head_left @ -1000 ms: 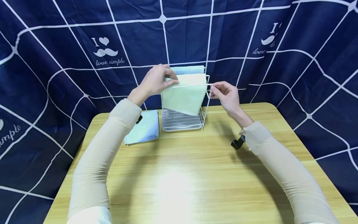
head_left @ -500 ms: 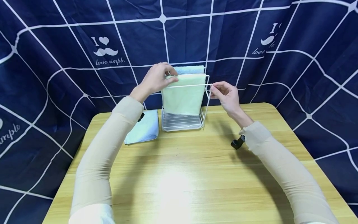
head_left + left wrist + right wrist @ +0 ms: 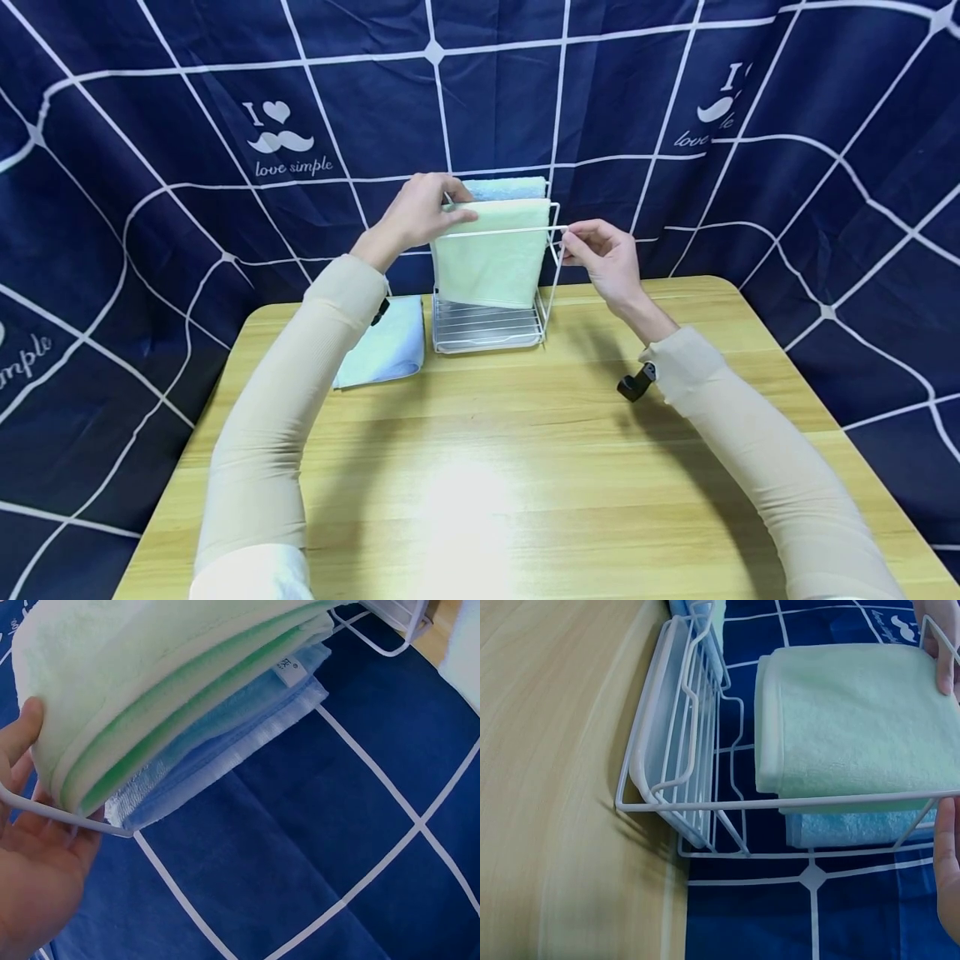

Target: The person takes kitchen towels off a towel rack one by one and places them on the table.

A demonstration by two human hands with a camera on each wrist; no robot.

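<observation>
My left hand (image 3: 418,210) pinches the upper left corner of a pale green folded towel (image 3: 495,262), thumb in front and fingers behind. In the left wrist view, a bar of the white wire rack (image 3: 67,814) crosses in front of those fingers. The green towel (image 3: 862,720) hangs in folded layers over the rack, above its base tray (image 3: 487,325). A light blue towel (image 3: 510,188) hangs behind it, mostly hidden in the head view. My right hand (image 3: 609,257) pinches the front upper right corner of the wire rack (image 3: 555,287).
A folded light blue towel (image 3: 386,346) lies on the wooden table (image 3: 570,433) just left of the rack. A dark blue curtain (image 3: 360,108) with white lines stands close behind the rack and along both sides.
The green towel's lower edge, slanted a second ago, now hangs more level, and its right side has drawn slightly left. My right hand keeps its place on the rack.
</observation>
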